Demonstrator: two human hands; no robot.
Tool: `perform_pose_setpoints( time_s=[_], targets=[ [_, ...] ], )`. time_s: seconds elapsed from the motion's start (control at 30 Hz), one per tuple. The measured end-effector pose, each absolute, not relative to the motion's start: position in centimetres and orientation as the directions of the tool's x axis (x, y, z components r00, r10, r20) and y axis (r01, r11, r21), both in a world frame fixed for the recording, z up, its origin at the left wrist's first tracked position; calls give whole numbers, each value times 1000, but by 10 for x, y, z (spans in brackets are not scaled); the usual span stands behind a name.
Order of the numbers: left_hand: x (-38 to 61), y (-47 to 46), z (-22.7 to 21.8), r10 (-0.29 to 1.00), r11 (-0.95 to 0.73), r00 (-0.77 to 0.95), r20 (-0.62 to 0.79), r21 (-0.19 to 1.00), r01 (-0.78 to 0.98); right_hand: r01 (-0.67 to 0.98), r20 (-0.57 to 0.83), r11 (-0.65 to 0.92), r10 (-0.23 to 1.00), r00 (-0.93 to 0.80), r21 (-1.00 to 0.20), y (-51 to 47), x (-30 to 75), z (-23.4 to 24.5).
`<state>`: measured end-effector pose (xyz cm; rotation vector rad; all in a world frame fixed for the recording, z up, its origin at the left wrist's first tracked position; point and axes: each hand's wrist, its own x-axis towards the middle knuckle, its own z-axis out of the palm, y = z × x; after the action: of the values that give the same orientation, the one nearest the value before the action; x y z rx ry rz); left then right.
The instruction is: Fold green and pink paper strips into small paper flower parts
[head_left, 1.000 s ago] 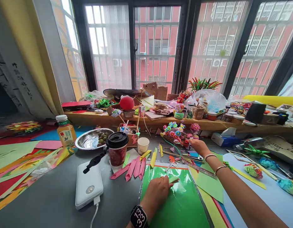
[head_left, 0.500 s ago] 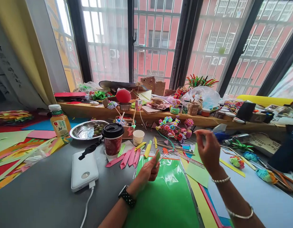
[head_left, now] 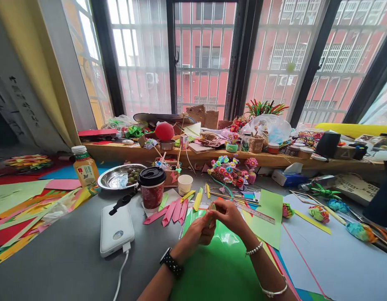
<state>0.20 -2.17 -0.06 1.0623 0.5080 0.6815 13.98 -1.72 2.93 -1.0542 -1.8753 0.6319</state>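
Observation:
Between my fingertips is a small folded piece of light green paper [head_left: 213, 206], mostly hidden by the fingers. My left hand [head_left: 196, 230] is closed around its lower part. From the right, my right hand [head_left: 230, 215] pinches at its upper end, thumb and fingers together. Both hands are above a glossy green sheet [head_left: 225, 267]. Just beyond the left hand lie folded pink paper strips [head_left: 174, 212] and a folded yellow strip [head_left: 197, 200].
A lidded coffee cup [head_left: 151, 190], a white paper cup [head_left: 184, 184] and a white power bank [head_left: 117, 229] stand on the left. To the right are a ruler [head_left: 259, 215], light green paper [head_left: 268, 200] and white sheets [head_left: 337, 251]. Paper flowers [head_left: 226, 169] stand behind.
My right hand has come down and left from its raised position on the right, joining the left hand at the folded green paper. The view has shifted slightly.

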Motion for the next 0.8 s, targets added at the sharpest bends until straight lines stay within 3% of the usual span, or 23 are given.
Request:
perform_pose_setpoints(
  time_s=[0.13, 0.3, 0.47, 0.6, 0.8],
  targets=[
    [0, -23, 2, 664, 348, 745, -64, 908, -232, 295, 348, 424, 896, -276, -857, -21, 144, 30],
    [-2, -25, 9, 659, 324, 748, -75, 926, -193, 244, 330, 388, 911, -249, -889, -22, 145, 29],
    [1, -27, 8, 765, 67, 641, 61, 983, -173, 212, 359, 387, 920, -158, -897, -25, 144, 27],
    [4, -28, 3, 843, -177, 505, 183, 982, -60, 235, 385, 398, 917, -99, -887, -26, 145, 29],
    [0, -27, 2, 823, -310, 510, 249, 950, 36, 318, 409, 406, 911, -63, -857, -29, 145, 35]
  ],
)
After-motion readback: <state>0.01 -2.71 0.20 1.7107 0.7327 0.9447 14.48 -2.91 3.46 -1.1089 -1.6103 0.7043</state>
